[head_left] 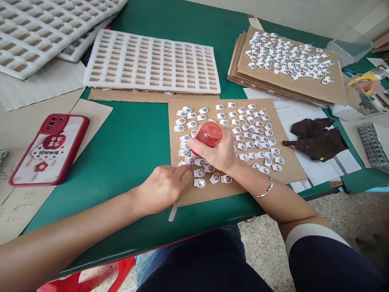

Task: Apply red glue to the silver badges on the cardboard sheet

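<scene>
My right hand [223, 152] is wrapped round a translucent red squeeze bottle [210, 134], tipped over the cardboard sheet [170, 198]; its nozzle is hidden. Beside it, my left hand [165, 187] is closed on a thin tool with a flat pale end [173, 212], which sticks out below the palm. The tool's other end does not show clearly. Its fingertips are at a small round piece on a white tab [190, 160]. Rows of similar round pieces with white tabs [249, 144] cover the cardboard around both hands.
A white foam grid tray [154, 61] lies behind on cardboard. More foam trays [45, 36] are at the back left, a red-cased phone [51, 150] at the left. Stacked cardboard with more pieces [288, 56] stands back right, near a dark brown cloth [319, 140].
</scene>
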Tool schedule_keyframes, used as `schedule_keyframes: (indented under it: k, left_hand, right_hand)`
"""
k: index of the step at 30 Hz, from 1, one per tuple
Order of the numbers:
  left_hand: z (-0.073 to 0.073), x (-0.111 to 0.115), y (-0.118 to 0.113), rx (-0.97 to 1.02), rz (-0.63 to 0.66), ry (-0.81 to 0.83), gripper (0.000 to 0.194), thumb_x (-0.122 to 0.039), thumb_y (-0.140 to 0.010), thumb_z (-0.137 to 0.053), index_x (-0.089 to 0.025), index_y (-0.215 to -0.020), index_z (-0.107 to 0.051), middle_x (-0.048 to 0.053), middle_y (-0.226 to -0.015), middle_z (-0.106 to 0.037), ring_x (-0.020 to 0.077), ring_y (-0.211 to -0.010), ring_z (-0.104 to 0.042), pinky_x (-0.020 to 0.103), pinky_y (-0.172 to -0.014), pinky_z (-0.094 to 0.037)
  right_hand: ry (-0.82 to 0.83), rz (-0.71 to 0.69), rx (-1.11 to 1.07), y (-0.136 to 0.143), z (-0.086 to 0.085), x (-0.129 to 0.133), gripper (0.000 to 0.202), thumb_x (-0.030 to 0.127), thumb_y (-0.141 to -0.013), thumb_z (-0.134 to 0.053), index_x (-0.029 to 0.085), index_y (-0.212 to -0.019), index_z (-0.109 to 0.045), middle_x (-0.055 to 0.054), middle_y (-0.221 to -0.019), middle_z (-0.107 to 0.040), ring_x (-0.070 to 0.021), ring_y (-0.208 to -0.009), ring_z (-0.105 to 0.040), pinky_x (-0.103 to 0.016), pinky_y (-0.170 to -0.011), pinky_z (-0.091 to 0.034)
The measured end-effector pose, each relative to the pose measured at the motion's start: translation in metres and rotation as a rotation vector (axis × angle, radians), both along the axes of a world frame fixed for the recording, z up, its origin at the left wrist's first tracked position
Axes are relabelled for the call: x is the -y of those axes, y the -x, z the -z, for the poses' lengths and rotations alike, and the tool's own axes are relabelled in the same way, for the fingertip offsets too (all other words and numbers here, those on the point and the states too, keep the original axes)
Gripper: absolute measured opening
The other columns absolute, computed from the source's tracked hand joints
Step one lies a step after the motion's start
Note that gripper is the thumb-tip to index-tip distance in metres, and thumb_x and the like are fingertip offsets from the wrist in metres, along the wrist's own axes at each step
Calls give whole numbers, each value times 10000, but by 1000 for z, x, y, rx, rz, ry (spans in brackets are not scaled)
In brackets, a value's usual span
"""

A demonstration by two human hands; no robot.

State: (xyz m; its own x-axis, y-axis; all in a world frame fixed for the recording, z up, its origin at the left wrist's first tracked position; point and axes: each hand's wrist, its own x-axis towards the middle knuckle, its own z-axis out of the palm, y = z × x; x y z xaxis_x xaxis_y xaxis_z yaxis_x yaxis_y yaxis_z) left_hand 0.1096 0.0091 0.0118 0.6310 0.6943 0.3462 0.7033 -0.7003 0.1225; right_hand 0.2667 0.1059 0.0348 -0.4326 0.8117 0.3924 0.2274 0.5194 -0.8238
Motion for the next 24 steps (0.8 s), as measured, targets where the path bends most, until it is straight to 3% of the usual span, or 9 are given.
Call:
schedule_keyframes:
  k: [3, 5, 24]
  left_hand:
    - [2, 3, -5, -184, 33, -203, 158, -18, -810, -398, -91, -805, -538, 104, -769, -631, 163, -553, -567, 268, -464, -447]
    - [3, 4, -7, -246, 21, -239, 151, -22, -815, -400, -87, -842, -533, 114, -803, -639, 156, -538, -559, 270, -459, -449]
    - [4, 7, -9, -293, 21, -247, 126, -28, -804, -419, -98, -849, -513, 103, -791, -615, 153, -545, -543, 272, -437, -434]
  right_hand:
    - [-80, -13, 21, 2, 4, 0, 274, 417, -735, -665, 229, -646, -487, 24, -609, -548, -120, -540, -516, -322, -564, -509]
    - [-68, -39, 24, 3, 6, 1, 271, 419, -752, -647, 229, -652, -483, 22, -612, -548, -119, -542, -510, -319, -562, -506]
    - [-145, -40, 43, 7, 13, 2, 289, 422, -725, -683, 219, -650, -490, 37, -590, -520, -105, -538, -490, -291, -560, -491]
